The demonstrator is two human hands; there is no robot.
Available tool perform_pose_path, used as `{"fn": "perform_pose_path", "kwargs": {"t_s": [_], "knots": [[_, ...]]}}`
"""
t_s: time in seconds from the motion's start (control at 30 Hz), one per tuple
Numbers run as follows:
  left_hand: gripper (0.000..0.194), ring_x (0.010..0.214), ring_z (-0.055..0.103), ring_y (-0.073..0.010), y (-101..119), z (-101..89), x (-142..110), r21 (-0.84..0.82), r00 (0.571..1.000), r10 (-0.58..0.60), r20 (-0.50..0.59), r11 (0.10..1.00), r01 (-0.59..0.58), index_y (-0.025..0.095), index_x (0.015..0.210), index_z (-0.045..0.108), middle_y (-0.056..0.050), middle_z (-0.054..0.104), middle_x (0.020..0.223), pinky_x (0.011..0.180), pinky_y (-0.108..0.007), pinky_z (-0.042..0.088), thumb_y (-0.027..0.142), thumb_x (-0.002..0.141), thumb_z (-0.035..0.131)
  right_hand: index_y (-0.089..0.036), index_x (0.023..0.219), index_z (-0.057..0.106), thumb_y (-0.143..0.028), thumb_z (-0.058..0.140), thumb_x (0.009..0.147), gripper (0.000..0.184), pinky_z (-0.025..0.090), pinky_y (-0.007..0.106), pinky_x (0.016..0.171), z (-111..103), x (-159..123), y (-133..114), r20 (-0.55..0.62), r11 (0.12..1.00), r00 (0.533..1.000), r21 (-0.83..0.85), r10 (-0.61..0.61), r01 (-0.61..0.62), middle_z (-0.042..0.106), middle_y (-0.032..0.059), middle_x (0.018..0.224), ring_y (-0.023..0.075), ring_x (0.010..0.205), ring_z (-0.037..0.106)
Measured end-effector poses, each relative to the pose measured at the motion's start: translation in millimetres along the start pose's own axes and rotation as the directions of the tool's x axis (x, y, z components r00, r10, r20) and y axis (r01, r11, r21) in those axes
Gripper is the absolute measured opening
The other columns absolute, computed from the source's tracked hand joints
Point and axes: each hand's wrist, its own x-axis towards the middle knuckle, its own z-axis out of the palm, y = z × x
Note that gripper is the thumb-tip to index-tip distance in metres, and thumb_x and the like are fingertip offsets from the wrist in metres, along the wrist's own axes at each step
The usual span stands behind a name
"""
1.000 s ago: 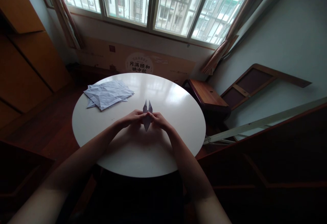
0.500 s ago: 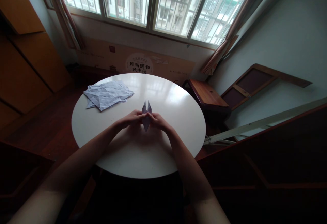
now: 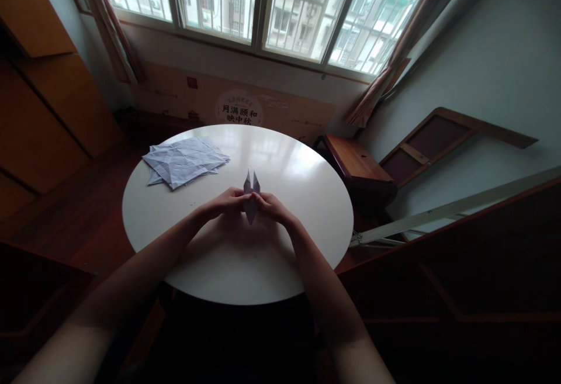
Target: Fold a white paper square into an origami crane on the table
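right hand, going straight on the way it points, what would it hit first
Probably the bare left hand, facing it across the pale grey, pointed folded paper that both hold; depth is unclear.

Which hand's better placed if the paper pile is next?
Left, probably. The left hand is nearer the paper pile, at the far left of the white table; the right hand is farther. Both hold the folded paper, so the left would likely have to let go first.
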Motion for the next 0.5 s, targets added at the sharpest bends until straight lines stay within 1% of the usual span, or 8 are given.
{"fn": "perform_pose_path", "kwargs": {"t_s": [0.13, 0.23, 0.5], "knots": [[0.058, 0.062, 0.054, -0.0131, 0.6, 0.4, -0.3, -0.01, 1.0, 0.007, 0.008, 1.0, -0.006, 0.007, 0.085, 0.07, -0.003, 0.062, 0.067, 0.059, -0.024, 0.04, 0.063, 0.071, 0.074, -0.014, 0.082, 0.066, -0.064, 0.044, 0.09, 0.055, 0.044, 0.028, 0.07, -0.7, -0.4, -0.8, 0.014, 1.0, 1.0, 0.0, -0.005, 0.005, 0.067, 0.0052, 0.076, 0.0199, 0.077, 0.061], [0.057, 0.06, 0.053, -0.013, -2.3, -0.5, 1.1, 0.005, 1.0, 0.01, 0.001, 1.0, -0.01, 0.007, 0.083, 0.07, -0.003, 0.061, 0.066, 0.059, -0.025, 0.04, 0.063, 0.072, 0.074, -0.014, 0.082, 0.067, -0.064, 0.043, 0.09, 0.056, 0.044, 0.028, 0.07, -0.7, -0.3, -0.9, 0.015, 1.0, 1.0, -0.008, -0.011, 0.011, 0.067, 0.0054, 0.076, 0.02, 0.077, 0.061], [0.056, 0.059, 0.052, -0.0127, -6.7, -2.0, 3.5, 0.007, 1.0, -0.002, -0.004, 1.0, 0.002, 0.008, 0.084, 0.07, -0.003, 0.06, 0.064, 0.055, -0.024, 0.039, 0.062, 0.072, 0.074, -0.014, 0.084, 0.068, -0.064, 0.043, 0.091, 0.057, 0.045, 0.028, 0.07, -0.6, -0.8, -1.4, 0.016, 1.0, 1.0, -0.01, -0.004, 0.004, 0.069, 0.0061, 0.079, 0.0202, 0.079, 0.062]]}}
